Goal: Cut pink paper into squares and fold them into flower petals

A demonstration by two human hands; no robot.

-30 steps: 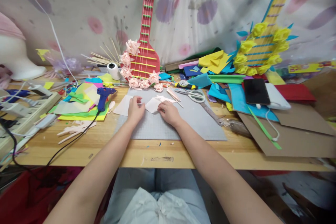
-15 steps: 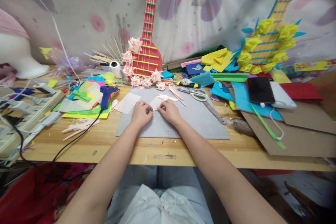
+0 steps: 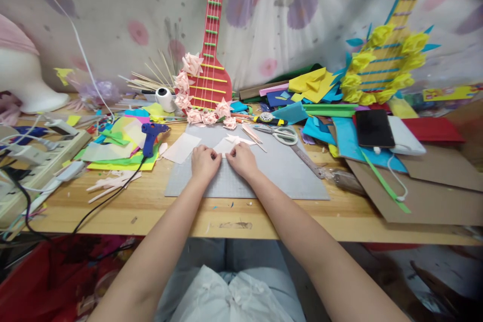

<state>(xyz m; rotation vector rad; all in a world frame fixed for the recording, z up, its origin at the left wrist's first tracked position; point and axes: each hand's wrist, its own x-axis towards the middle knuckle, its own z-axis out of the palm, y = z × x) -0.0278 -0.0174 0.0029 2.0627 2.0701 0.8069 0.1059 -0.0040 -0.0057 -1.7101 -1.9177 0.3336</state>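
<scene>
My left hand point(image 3: 204, 162) and my right hand point(image 3: 242, 160) rest side by side on a grey cutting mat point(image 3: 279, 176). Their fingertips pinch and press a small pale pink paper piece point(image 3: 225, 146) lying flat on the mat. Another pale square of paper point(image 3: 181, 148) lies just left of my left hand. A thin wooden stick point(image 3: 253, 137) lies beyond my right hand. Both forearms reach in from the table's near edge.
Scissors point(image 3: 281, 135) and a metal ruler point(image 3: 307, 161) lie right of the mat. A blue glue gun point(image 3: 150, 137) sits on coloured paper sheets point(image 3: 116, 153) at left. A red paper guitar point(image 3: 209, 68) with pink flowers leans on the wall. A phone point(image 3: 374, 128) and cardboard point(image 3: 426, 193) lie at right.
My left hand moved right, off the left square, and closed in beside my right hand on the small paper piece. The view shifted slightly.
</scene>
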